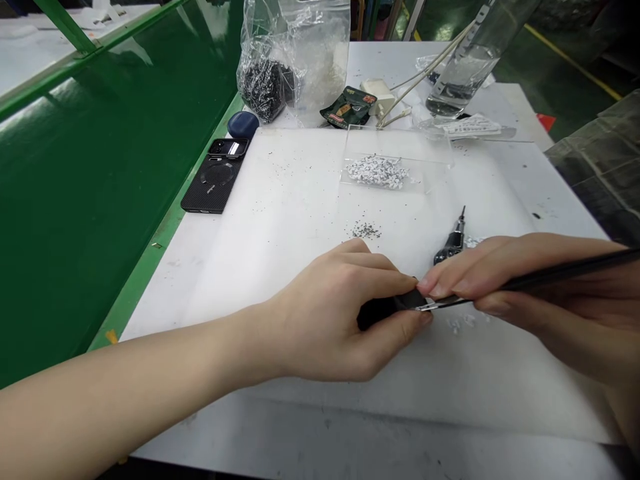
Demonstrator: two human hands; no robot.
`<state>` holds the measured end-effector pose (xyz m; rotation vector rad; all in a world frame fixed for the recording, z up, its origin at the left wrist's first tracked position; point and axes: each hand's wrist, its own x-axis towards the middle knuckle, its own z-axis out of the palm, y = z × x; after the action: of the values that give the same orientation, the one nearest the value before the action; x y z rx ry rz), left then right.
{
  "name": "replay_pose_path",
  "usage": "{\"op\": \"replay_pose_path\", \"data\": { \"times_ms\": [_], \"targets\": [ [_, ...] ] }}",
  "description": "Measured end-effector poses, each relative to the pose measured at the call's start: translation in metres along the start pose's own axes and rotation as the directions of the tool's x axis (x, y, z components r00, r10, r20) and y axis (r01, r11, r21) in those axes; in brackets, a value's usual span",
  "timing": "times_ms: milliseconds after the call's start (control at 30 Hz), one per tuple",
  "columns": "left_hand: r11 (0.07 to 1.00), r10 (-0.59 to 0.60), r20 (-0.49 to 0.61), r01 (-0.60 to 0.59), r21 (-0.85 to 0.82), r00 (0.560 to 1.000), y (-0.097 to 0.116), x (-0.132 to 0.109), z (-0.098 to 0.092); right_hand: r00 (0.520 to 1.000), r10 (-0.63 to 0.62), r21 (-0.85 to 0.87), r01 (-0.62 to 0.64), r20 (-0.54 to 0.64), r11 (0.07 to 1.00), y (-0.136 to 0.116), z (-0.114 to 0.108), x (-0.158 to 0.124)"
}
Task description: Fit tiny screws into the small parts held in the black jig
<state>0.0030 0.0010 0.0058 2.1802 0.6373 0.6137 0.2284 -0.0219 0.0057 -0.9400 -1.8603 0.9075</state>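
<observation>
My left hand [345, 313] is closed around a small black part [383, 310], pinched between thumb and fingers above the white foam sheet [280, 267]. Most of that part is hidden by the hand, so its kind does not show. From the right, my right hand [550, 287] grips dark tweezers [540, 277], whose bright tips touch or nearly touch the black part's end. Just behind the right fingers lies a small black screwdriver [453, 240], its bit pointing away. Tiny dark pieces [367, 230], probably screws, lie loose beyond the left hand.
A clear tray [425, 183] holds many small white pieces [377, 171]. A black phone [215, 177] and a round blue case [243, 125] lie at the left. Plastic bags [320, 60], a dark green packet [349, 107] and a tilted water bottle [463, 77] stand behind. A green partition [120, 153] borders the left.
</observation>
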Motion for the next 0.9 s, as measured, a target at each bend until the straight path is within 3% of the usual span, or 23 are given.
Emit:
{"op": "replay_pose_path", "data": {
  "times_ms": [233,567,700,900],
  "targets": [
    [1.0,0.001,0.0,-0.001,-0.011,1.0,0.001,0.0,0.0,1.0,0.005,0.014,-0.005,-0.008,1.0,0.0,0.001,0.0],
    [1.0,0.004,0.007,-0.004,-0.019,1.0,0.0,0.0,-0.001,0.994,-0.034,0.005,0.034,0.103,0.999,0.008,-0.01,0.003],
    [1.0,-0.008,0.009,0.008,-0.014,1.0,0.0,0.0,-0.001,0.997,-0.046,0.019,0.045,0.064,0.999,0.006,-0.006,0.001],
    [1.0,-0.011,0.003,0.011,-0.011,1.0,0.001,0.0,-0.001,0.997,0.056,0.008,-0.055,-0.057,0.998,-0.003,0.004,0.0]
  ]
}}
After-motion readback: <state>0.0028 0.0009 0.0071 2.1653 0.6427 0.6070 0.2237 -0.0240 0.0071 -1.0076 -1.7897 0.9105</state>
